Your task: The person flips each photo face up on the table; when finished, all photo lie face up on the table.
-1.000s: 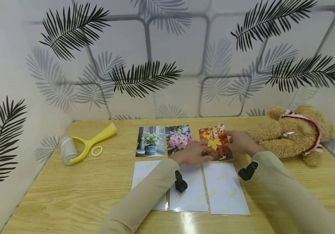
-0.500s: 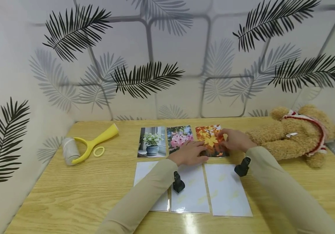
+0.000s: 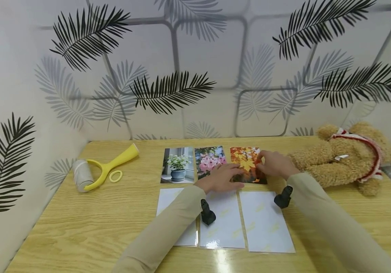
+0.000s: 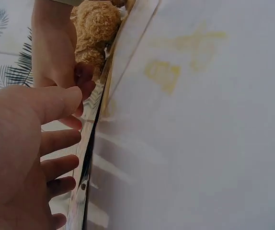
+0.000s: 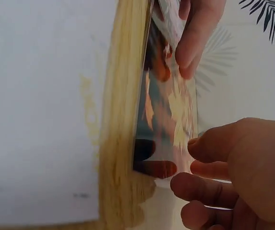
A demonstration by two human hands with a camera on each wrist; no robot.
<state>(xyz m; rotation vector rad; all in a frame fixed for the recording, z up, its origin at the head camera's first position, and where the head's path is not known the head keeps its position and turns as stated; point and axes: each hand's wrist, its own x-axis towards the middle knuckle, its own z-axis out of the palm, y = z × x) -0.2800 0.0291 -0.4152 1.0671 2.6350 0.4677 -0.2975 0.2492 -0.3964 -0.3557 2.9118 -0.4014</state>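
Observation:
In the head view, an autumn-leaf photo card (image 3: 246, 157) lies at the right end of a row of three. My right hand (image 3: 275, 163) is at its right edge, fingertips right along that side. In the right wrist view the right thumb (image 5: 211, 143) overlaps the card's glossy face, with the fingers loosely bent beside it. My left hand (image 3: 220, 178) spreads its fingers over the card's lower left corner and partly covers the pink-flower photo card (image 3: 209, 159). Left of that lies a potted-plant photo card (image 3: 178, 167). The left wrist view has the left fingers (image 4: 61, 141) apart.
Three white-backed cards (image 3: 267, 220) form a nearer row, partly under the left forearm. A teddy bear (image 3: 345, 159) lies at the right. Toward the left are a yellow slingshot-shaped handle (image 3: 113, 163) with a whitish roll (image 3: 82, 175) and a yellow ring (image 3: 115, 176). A patterned wall stands behind.
The autumn-leaf card was tilted a second ago; it has turned straighter and shifted left toward the pink-flower card. My right hand moved left with it. Little differs over the last half second.

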